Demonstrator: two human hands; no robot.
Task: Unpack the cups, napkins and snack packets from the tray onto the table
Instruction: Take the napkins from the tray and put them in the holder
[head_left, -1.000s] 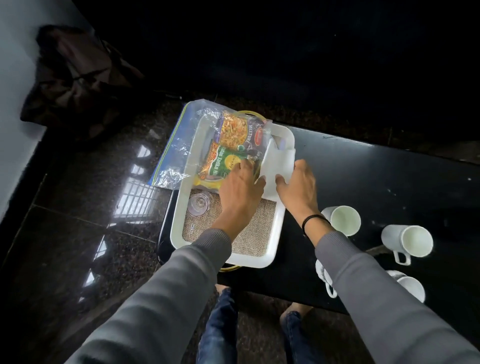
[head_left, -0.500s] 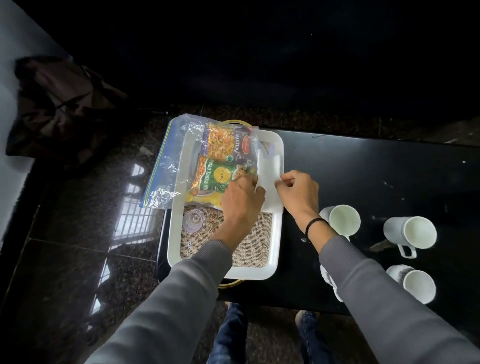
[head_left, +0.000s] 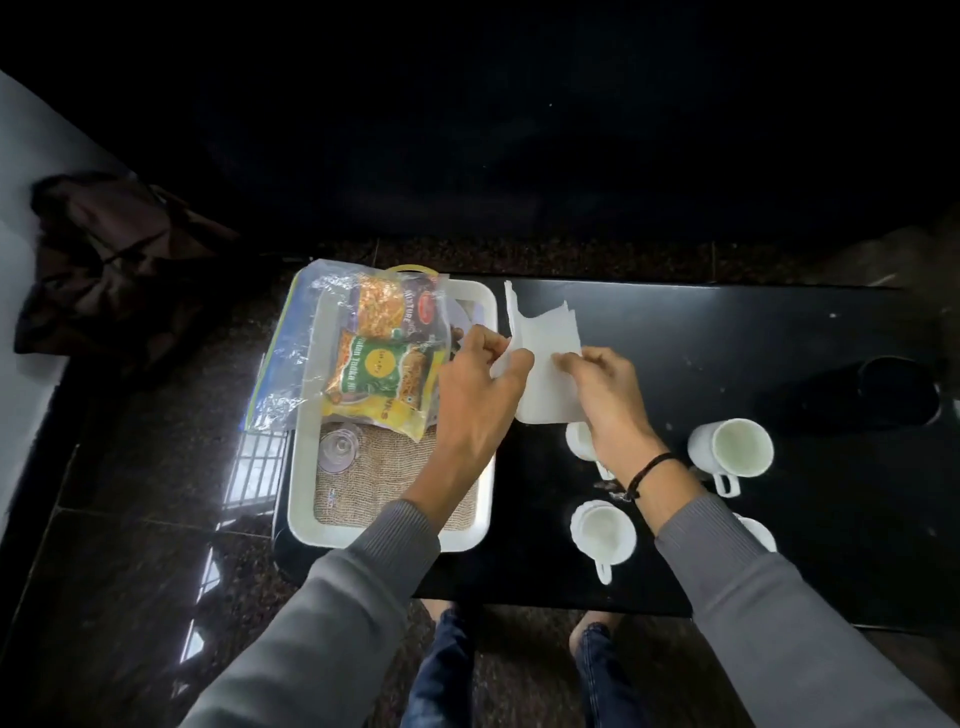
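White napkins (head_left: 545, 358) hang in the air just right of the white tray (head_left: 306, 488), above the black table (head_left: 727, 338). My left hand (head_left: 480, 389) pinches their left edge and my right hand (head_left: 605, 387) grips their right side. A clear bag of snack packets (head_left: 379, 353) lies across the far half of the tray, partly over its left rim. A clear glass (head_left: 337, 447) rests on the tray's burlap liner. White cups stand on the table: one (head_left: 730, 449) at the right, one (head_left: 602, 535) nearer me, two more partly hidden by my right arm.
The tray sits at the table's left end, overhanging it a little. Dark glossy floor lies to the left, with a brown bag (head_left: 114, 260) by the wall. A dark oval object (head_left: 898, 389) sits at the table's right end. My knees show below the near edge.
Both hands have lifted the napkins out of the tray's right side and carried them rightwards over the table. The cups and snack bag have stayed put.
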